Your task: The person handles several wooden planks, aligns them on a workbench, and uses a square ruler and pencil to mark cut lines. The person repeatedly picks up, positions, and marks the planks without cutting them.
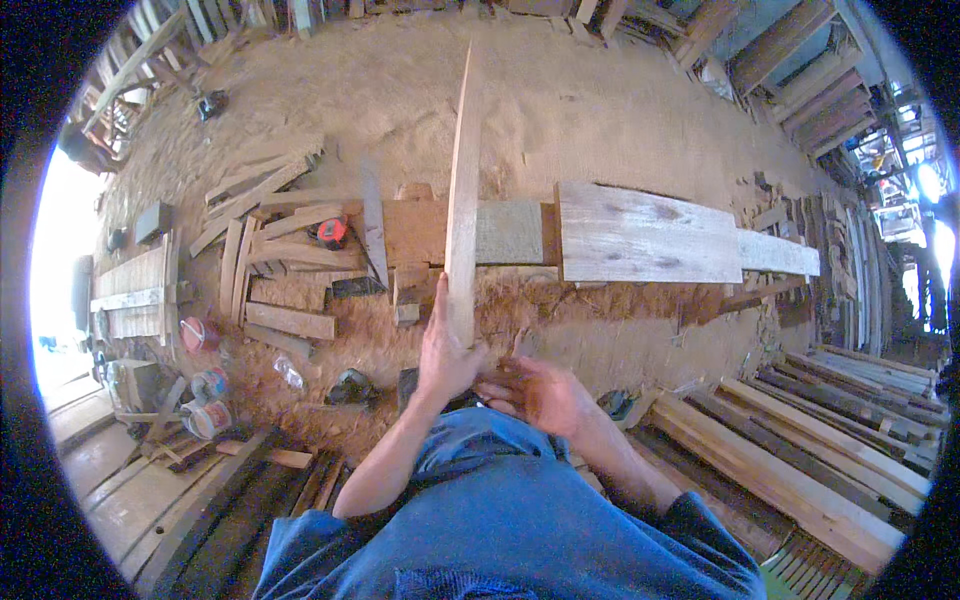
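Note:
A long, narrow wooden board (pixel 462 215) stretches away from my body, its far end tapering in the view. My left hand (pixel 442 352) is closed around its near end, with a finger lying along the left edge. Close to that same end, just right of it, is my right hand (pixel 550 393); its fingers are bent and smeared by motion, so I cannot make out whether they hold anything. Beneath the board runs a low wooden bench (pixel 415 232). Left of the board, a saw-like grey blade (pixel 373 215) and a red tape measure (pixel 332 232) lie among offcuts.
A wide pale plank (pixel 645 235) lies on the bench's right part. Wood offcuts (pixel 290 318) are piled at the left, near a red container (pixel 198 335) and white buckets (pixel 208 417). Stacked timber (pixel 790 470) fills the lower right. Sandy ground (pixel 590 120) stretches beyond.

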### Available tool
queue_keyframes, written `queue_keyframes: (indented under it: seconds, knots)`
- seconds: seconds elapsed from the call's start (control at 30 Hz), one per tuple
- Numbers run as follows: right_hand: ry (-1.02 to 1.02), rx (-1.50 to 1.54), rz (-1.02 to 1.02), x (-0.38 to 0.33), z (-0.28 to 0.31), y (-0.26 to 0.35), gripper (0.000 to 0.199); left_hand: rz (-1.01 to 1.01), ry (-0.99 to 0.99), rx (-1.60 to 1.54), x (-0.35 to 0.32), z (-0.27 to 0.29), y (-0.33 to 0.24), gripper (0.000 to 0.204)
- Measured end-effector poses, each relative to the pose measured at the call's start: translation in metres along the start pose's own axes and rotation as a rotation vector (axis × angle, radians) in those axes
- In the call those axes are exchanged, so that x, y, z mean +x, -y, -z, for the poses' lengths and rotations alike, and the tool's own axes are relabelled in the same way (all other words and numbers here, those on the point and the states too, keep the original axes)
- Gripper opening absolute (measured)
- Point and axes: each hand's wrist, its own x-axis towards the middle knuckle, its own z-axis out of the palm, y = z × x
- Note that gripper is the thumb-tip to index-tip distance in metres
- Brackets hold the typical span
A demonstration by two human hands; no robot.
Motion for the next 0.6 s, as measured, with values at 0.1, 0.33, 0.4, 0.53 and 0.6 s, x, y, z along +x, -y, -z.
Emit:
queue_keyframes:
  seconds: [0.1,0.33,0.4,0.53,0.6]
  knots:
    - [-0.277,-0.486,0.441,-0.009,-0.022,0.025,0.039,-0.097,0.01,-0.024,-0.009,0.034,0.019,0.107]
    - [0.081,-1.736,1.288,0.081,-0.105,-0.019,0.047,0.074,0.174,0.109,-0.073,0.091,0.053,0.103]
    - [0.172,-2.059,1.474,0.105,-0.131,-0.029,0.053,0.256,0.319,0.13,-0.085,0.105,0.054,0.102]
    - [-0.013,-2.479,1.45,0.142,-0.15,-0.01,0.061,0.187,0.323,0.019,-0.11,0.125,0.052,0.098]
    - [-0.094,-2.545,1.417,0.159,-0.149,0.011,0.064,0.168,0.31,-0.011,-0.118,0.127,0.053,0.097]
